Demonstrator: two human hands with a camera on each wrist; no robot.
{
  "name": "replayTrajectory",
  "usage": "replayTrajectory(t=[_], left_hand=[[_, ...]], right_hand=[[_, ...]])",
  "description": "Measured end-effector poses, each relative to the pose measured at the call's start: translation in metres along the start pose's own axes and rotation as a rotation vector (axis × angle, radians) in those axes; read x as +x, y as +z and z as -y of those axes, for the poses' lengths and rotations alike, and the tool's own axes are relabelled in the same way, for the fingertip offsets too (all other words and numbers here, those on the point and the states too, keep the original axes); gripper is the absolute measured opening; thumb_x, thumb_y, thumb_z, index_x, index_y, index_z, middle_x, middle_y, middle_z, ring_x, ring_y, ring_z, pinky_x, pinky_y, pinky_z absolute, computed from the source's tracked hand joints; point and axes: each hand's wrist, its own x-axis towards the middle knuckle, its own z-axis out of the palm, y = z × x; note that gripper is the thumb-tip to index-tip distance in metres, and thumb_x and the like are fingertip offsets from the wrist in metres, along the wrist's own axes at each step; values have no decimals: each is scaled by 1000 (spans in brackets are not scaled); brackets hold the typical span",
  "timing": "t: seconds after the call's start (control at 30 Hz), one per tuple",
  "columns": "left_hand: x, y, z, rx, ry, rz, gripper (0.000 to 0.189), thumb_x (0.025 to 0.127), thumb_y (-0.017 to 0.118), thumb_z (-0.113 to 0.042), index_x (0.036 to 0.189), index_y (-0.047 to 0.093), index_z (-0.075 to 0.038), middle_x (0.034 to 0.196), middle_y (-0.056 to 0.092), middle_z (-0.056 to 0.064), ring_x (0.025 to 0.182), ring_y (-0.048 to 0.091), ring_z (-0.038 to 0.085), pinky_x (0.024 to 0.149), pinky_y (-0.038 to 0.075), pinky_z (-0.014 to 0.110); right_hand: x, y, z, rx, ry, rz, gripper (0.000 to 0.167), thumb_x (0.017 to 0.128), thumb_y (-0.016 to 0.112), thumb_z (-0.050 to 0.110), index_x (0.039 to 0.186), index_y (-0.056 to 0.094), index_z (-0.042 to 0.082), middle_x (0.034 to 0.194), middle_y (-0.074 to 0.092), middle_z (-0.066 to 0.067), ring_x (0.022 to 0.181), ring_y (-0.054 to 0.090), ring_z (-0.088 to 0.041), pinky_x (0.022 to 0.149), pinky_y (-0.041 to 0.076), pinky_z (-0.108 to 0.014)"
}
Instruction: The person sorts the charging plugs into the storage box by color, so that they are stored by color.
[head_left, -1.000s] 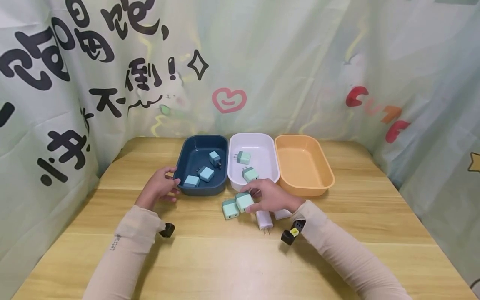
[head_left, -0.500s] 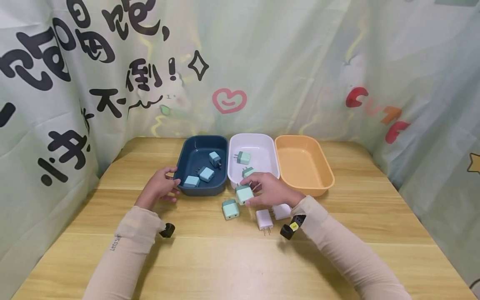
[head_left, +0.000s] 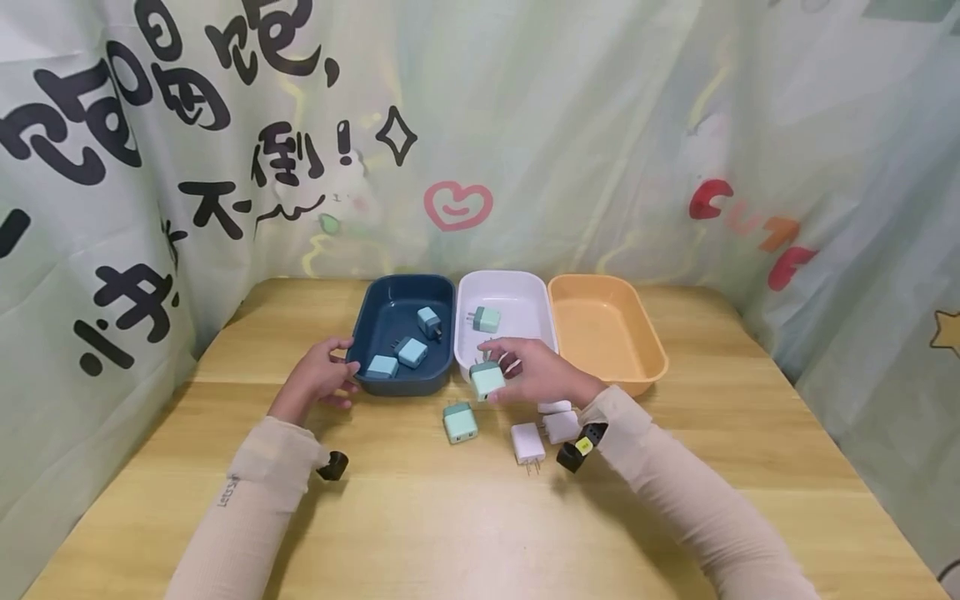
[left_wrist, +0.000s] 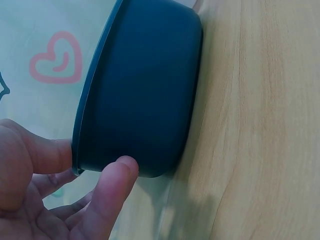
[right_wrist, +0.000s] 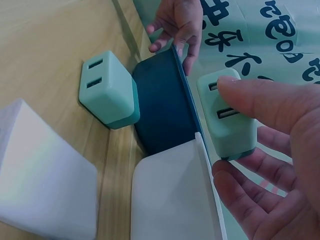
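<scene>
Table (head_left: 450, 517) beneath trays (head_left: 525, 304), lettered cloth (head_left: 577, 150) behind

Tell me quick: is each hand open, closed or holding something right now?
Left hand: holding the dark blue tray at its corner, thumb against the outer wall.
Right hand: holding a mint-green charger between thumb and fingers.
</scene>
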Motion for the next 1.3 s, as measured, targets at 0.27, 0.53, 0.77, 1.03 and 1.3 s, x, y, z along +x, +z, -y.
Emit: replayTrajectory(t=[0.27,0.53,0.77,1.03,1.3], left_hand=[[-1,0,3,-8,5,-2,59,100,50,-6,153,25,-10,127,44,23,85,62,29,62,59,39],[1,0,2,-3,-3,-4,57,101,50,-6,153,26,-10,128,44,24,84,63,29,63,59,39],[2,0,2,1,-3,-7,58,100,50,-6,153,26,-10,127,45,24,82,62,27,63,59,39],[2,-1,3,2,-3,-5,58,100,50,-6,152,26,-10,129,45,24,84,63,29,63,59,39],[2,-1,1,9,-8,-12,58,100,50,-6,153,26,-10,128,45,24,84,63,29,63,59,39]], right_hand=[[7,-2,-5,7,-5,-23,63,72,87,12,128,59,2,102,62,-9,89,61,-22,81,56,-36],[13,-7,-10,23,37,-32,51,72,87,11,118,65,3,106,62,-8,91,61,-26,83,56,-39],[18,-13,-11,27,91,-48,49,73,86,10,117,65,1,106,61,-9,90,62,-24,84,55,-41],[26,-20,-12,-16,138,-46,50,75,85,15,119,65,4,110,62,-10,95,61,-25,86,55,-37],[35,-26,-17,-34,183,-61,50,74,86,16,118,65,6,109,63,-10,96,62,-27,88,54,-41]])
